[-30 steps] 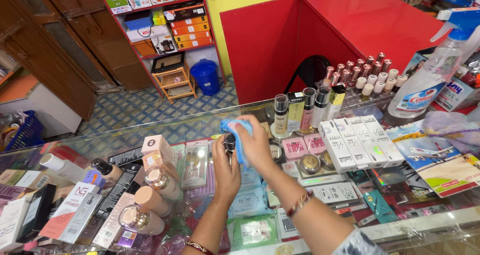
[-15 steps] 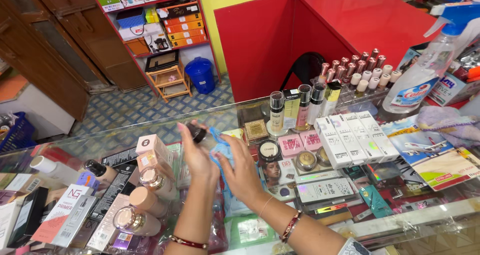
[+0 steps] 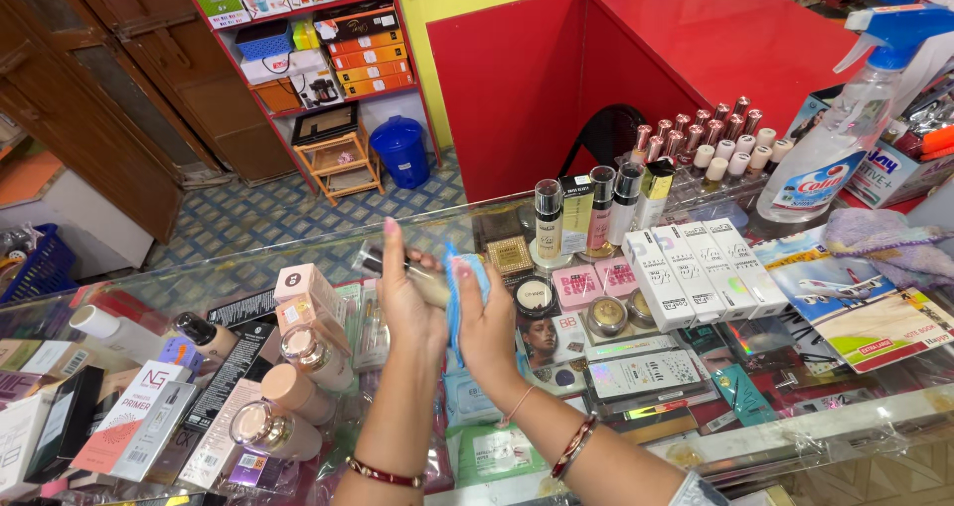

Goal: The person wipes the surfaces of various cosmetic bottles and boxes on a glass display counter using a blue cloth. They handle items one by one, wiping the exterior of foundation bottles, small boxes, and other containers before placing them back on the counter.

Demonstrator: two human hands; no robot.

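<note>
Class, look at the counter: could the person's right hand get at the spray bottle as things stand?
Probably not at once: the right hand holds a blue cloth, and the spray bottle stands far right beyond rows of small bottles.

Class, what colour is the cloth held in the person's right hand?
Blue cloth, seen in the head view.
</note>
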